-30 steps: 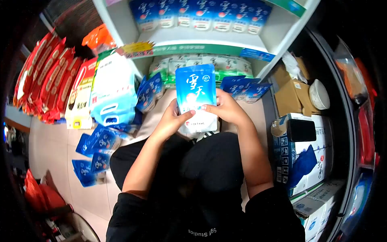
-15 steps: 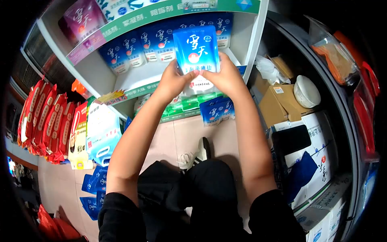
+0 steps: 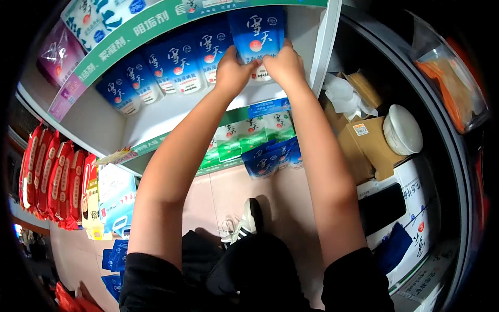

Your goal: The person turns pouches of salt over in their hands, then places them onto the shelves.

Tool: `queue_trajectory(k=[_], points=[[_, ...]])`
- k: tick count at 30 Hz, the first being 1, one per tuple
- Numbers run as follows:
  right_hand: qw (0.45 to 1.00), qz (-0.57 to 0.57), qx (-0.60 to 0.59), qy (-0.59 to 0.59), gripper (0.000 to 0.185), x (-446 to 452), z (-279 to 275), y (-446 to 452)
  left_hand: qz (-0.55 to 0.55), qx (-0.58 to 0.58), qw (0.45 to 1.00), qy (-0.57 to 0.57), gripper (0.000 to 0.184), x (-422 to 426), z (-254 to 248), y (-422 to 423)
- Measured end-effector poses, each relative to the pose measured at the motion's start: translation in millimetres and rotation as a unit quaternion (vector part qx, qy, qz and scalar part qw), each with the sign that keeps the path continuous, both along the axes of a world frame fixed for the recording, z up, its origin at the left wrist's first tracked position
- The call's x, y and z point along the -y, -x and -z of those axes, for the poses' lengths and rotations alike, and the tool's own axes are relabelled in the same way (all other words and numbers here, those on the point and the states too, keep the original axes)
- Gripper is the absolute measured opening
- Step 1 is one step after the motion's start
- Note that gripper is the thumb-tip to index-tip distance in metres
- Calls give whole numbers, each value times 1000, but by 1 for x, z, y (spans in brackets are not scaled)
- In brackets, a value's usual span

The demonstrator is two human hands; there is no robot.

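A blue and white salt pouch [image 3: 258,30] stands upright at the right end of the middle shelf [image 3: 156,115]. My left hand [image 3: 233,72] grips its lower left edge, with the thumb across the front. On the other side, my right hand [image 3: 286,63] holds the lower right edge, thumb close to the left one. The fingers behind the pouch are hidden. Similar blue pouches [image 3: 180,66] line the shelf to the left, the nearest one close to my left hand.
Green and white pouches [image 3: 251,134] fill the lower shelf, with blue pouches [image 3: 261,162] on the floor before it. To the right are a cardboard box [image 3: 366,136], a white bowl [image 3: 403,130] and a black phone [image 3: 383,209]. Red packets [image 3: 57,179] stand left.
Both hands have carried the salt pouch forward, from in front of the shelf into line with the row at its right end. My view has shifted closer to the shelf.
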State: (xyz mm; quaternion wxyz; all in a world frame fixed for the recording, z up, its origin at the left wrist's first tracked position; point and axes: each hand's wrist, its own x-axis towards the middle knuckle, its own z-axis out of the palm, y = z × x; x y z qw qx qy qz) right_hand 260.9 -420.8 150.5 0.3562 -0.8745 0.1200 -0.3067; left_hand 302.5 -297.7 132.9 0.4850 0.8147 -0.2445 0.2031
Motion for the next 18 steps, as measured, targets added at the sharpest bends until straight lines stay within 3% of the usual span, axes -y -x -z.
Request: queue_trajectory(k=[2,4,5,13,15,18], points=[[993,18,-7,-117,53,5,10,-23,-15,-16,1000,-19,47,13,-2,-3],[990,34,16,-134,53,8,23,-35,-58,-31,992,-104,49,24,4,-14],[987,46,42,-148,53,9,29,-40,-41,-52,995,-78,51,29,8,-19],[983,92,40,-154,51,21,38,-68,-125,-18,986,-104,55,54,28,-47],[986,85,43,-139,51,24,38,-72,-135,-53,974,-173,57,51,23,-47],[983,56,86,-156,49,27,40,-76,-74,-102,989,-77,58,54,36,-62]])
